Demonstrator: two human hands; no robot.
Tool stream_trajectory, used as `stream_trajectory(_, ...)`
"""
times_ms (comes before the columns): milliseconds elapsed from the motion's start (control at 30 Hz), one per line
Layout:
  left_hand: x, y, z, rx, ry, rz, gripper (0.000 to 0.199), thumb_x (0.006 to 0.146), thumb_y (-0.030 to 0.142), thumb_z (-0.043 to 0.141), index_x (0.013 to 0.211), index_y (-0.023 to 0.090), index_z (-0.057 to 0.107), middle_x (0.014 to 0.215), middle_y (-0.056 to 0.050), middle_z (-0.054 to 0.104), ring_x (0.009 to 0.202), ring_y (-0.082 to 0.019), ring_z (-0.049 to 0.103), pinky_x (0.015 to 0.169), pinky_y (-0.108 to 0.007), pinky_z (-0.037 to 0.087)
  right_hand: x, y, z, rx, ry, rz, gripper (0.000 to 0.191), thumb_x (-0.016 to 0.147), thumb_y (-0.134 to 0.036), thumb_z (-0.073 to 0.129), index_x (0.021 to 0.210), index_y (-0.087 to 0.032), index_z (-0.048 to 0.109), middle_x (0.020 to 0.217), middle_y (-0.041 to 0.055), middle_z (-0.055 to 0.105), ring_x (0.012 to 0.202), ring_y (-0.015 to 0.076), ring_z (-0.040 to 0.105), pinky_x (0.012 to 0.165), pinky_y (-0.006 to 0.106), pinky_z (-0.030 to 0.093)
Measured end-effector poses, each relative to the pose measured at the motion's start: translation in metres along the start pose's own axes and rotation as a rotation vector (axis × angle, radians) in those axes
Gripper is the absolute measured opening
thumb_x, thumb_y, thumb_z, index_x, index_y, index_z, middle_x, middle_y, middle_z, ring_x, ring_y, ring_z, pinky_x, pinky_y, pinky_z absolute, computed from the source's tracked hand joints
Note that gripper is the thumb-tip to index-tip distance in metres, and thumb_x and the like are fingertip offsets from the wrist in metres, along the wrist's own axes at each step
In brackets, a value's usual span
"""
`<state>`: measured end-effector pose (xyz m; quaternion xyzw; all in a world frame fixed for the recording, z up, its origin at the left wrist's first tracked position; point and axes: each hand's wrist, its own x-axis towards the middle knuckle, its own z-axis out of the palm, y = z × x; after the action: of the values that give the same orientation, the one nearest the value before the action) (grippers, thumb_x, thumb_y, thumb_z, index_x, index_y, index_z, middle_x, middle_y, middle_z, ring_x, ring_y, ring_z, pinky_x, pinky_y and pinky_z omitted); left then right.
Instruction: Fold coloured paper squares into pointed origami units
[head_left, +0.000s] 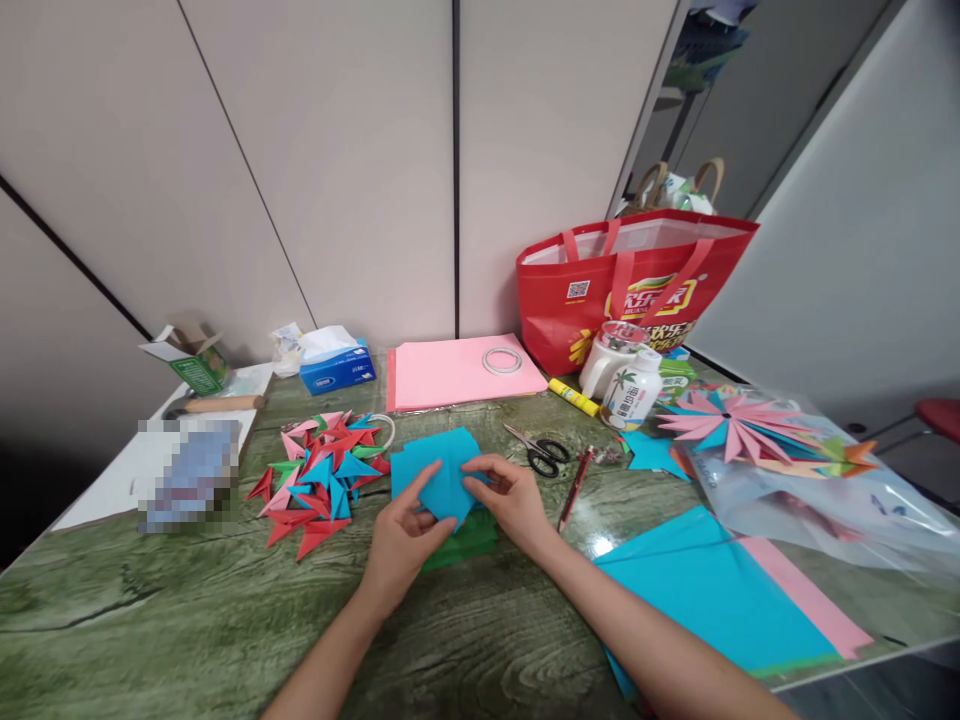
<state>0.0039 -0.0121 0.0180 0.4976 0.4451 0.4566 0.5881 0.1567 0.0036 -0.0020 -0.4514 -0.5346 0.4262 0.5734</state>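
Note:
Between both hands is a small square of blue paper (450,490) with a crease down its middle, turned so a corner points toward me. My left hand (411,525) pinches its left lower edge between thumb and fingers. On the opposite edge, the fingertips of my right hand (504,495) are closed on the paper. Behind and under it lie more blue paper squares (409,460), and green paper squares (472,545) show below. To the left sits a pile of folded paper pieces (330,480) in red, pink, blue and green.
Scissors (541,450), a pencil (576,490) and a yellow glue stick (574,397) lie to the right. Pink sheets (450,372), a tissue box (337,368), a red bag (600,290) and a white bottle (634,395) stand behind. Large blue sheets (720,600) lie near my right forearm.

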Motion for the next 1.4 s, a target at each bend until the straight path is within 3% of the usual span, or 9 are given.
stream_trajectory(133,0.000,-0.002,0.001,0.020,0.042,-0.029,0.045,0.054,0.024,0.073,0.097,0.013,0.065,0.080,-0.004,0.069,0.071,-0.018,0.062,0.071,-0.029,0.050,-0.001,0.000,0.001,-0.047,0.044,-0.037,0.010,0.068,-0.022,0.061,0.077,-0.018,0.064,0.080,0.0044,0.060,0.073,0.0171,0.055,0.058,0.025,0.043)
stream_trajectory(600,0.001,-0.002,-0.001,-0.102,-0.029,-0.057,0.060,0.057,0.022,0.072,0.115,0.015,0.054,0.086,-0.001,0.068,0.072,-0.014,0.062,0.079,-0.032,0.049,-0.002,0.000,0.002,-0.068,0.034,-0.109,0.012,0.066,-0.021,0.065,0.078,-0.018,0.065,0.082,0.0050,0.059,0.077,0.0176,0.055,0.062,0.026,0.044)
stream_trajectory(700,0.001,-0.003,-0.001,-0.072,-0.030,-0.048,0.061,0.059,0.022,0.071,0.117,0.015,0.052,0.084,-0.001,0.068,0.070,-0.014,0.061,0.074,-0.029,0.049,-0.001,0.000,0.002,-0.048,-0.018,-0.104,0.022,0.063,-0.019,0.066,0.084,-0.019,0.064,0.090,0.0053,0.057,0.078,0.0171,0.054,0.056,0.023,0.044)
stream_trajectory(800,0.001,-0.002,-0.003,0.034,-0.018,-0.027,0.062,0.060,0.023,0.069,0.119,0.015,0.050,0.067,0.001,0.066,0.061,-0.012,0.058,0.063,-0.024,0.049,0.000,0.002,0.001,-0.020,-0.054,-0.086,0.024,0.065,-0.015,0.062,0.088,-0.019,0.061,0.093,0.0050,0.056,0.076,0.0159,0.055,0.054,0.022,0.044)
stream_trajectory(867,0.003,-0.001,-0.007,0.098,0.050,0.024,0.062,0.061,0.025,0.069,0.119,0.015,0.051,0.063,0.001,0.065,0.059,-0.013,0.058,0.058,-0.022,0.048,0.001,0.002,-0.001,-0.032,-0.059,-0.094,0.023,0.068,-0.012,0.056,0.088,-0.019,0.061,0.091,0.0048,0.057,0.078,0.0159,0.055,0.057,0.023,0.044)
stream_trajectory(967,0.006,0.001,-0.011,0.089,0.183,0.107,0.062,0.060,0.029,0.069,0.119,0.017,0.051,0.073,-0.003,0.066,0.065,-0.015,0.058,0.060,-0.023,0.048,0.003,-0.001,-0.004,-0.118,-0.108,-0.143,0.025,0.069,-0.006,0.048,0.084,-0.019,0.063,0.088,0.0044,0.061,0.082,0.0168,0.055,0.063,0.025,0.043)
stream_trajectory(1100,0.008,0.002,-0.010,0.033,0.119,-0.056,0.058,0.058,0.028,0.070,0.112,0.012,0.055,0.052,0.005,0.055,0.048,-0.010,0.051,0.048,-0.022,0.047,0.002,-0.007,-0.005,-0.197,-0.202,-0.194,0.028,0.072,-0.004,0.043,0.080,-0.020,0.065,0.096,0.0051,0.061,0.080,0.0155,0.056,0.061,0.024,0.042)
stream_trajectory(1233,0.006,0.003,-0.006,-0.035,0.173,-0.058,0.047,0.055,0.026,0.071,0.099,0.013,0.059,0.055,0.006,0.051,0.047,-0.009,0.051,0.047,-0.022,0.049,0.000,-0.006,-0.003,-0.140,-0.109,-0.108,0.017,0.072,-0.017,0.054,0.088,-0.019,0.059,0.106,0.0063,0.055,0.069,0.0124,0.053,0.057,0.023,0.042)
stream_trajectory(1400,0.004,0.007,-0.006,-0.067,0.130,-0.009,0.054,0.058,0.025,0.070,0.109,0.021,0.051,0.078,0.000,0.062,0.057,-0.013,0.059,0.054,-0.027,0.051,0.001,0.003,-0.002,-0.099,-0.155,0.019,0.024,0.066,-0.018,0.060,0.090,-0.019,0.057,0.081,0.0014,0.062,0.063,0.0137,0.054,0.054,0.023,0.042)
